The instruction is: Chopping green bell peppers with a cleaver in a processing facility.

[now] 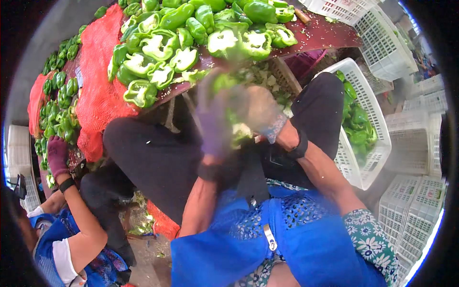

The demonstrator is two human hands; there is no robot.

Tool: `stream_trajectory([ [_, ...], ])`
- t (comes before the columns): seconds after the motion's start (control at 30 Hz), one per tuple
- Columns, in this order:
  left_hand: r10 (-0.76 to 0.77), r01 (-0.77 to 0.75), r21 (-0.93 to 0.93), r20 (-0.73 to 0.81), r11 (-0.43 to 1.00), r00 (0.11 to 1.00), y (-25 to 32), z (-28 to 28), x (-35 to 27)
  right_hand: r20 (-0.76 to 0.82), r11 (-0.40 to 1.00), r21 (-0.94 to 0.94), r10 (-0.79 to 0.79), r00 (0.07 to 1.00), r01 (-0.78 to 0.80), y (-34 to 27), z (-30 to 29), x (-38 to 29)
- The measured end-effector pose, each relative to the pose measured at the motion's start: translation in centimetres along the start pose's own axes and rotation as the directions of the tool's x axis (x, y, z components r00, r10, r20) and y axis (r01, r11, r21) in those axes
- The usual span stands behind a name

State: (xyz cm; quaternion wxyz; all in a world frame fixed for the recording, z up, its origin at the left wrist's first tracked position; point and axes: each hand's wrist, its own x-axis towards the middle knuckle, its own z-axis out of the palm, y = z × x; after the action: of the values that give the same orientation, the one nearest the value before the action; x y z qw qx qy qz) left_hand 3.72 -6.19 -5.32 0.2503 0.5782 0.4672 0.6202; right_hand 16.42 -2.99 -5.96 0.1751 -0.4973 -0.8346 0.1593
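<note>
My left hand (215,111), in a purple glove, is raised above the lap at the table's near edge, blurred by motion. Close on its right is my right hand (260,107), in a worn pale glove with a patterned cuff. A blurred green pepper (225,84) lies between the two hands, against the left glove; the grip is smeared, and whether the right hand holds anything is unclear. Pale-cored pepper pieces (242,132) show just below the hands. Cut green pepper halves (159,45) and whole green peppers (178,16) are heaped on the dark red table (322,34).
A white plastic crate (373,147) holding green peppers stands beside my right knee. A bin of pepper scraps (269,77) sits under the table edge. Red mesh sacks (98,79) lie at left, near a co-worker's gloved hand (58,154). More crates (408,211) are stacked at right.
</note>
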Motion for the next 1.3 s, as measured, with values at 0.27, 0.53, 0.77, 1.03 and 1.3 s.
stream_trajectory([
  [0.27, 0.018, -0.040, 0.219, 0.099, 0.975, 0.995, -0.9, -0.6, -1.1, 0.071, 0.922, -0.125, -0.359, 0.931, 0.365, -0.5, -3.8, -1.4],
  [0.53, -0.002, -0.001, -0.018, -0.145, 1.000, 0.989, -2.4, -2.2, -1.5, 0.022, 0.854, 0.454, 0.276, 0.961, -0.255, 4.8, -0.7, -0.5],
  [0.77, -0.110, 0.066, 0.231, 0.185, 0.971, 0.976, 0.0, -0.6, 0.4, -0.020, 0.556, 0.826, 0.195, 0.981, -0.094, -0.3, -1.5, -2.6],
  [1.03, -0.360, 0.404, -0.505, 0.188, 0.763, 0.914, 0.6, 4.0, -0.5, -0.466, 0.991, -0.112, -0.112, 0.878, 0.067, 0.5, -2.8, -4.3],
  [1.3, -0.567, 0.621, -0.373, 0.257, 0.689, 0.783, -1.5, 1.8, 0.2, -0.742, 0.736, -0.284, 0.238, 0.627, -0.615, 13.0, -19.0, -9.1],
])
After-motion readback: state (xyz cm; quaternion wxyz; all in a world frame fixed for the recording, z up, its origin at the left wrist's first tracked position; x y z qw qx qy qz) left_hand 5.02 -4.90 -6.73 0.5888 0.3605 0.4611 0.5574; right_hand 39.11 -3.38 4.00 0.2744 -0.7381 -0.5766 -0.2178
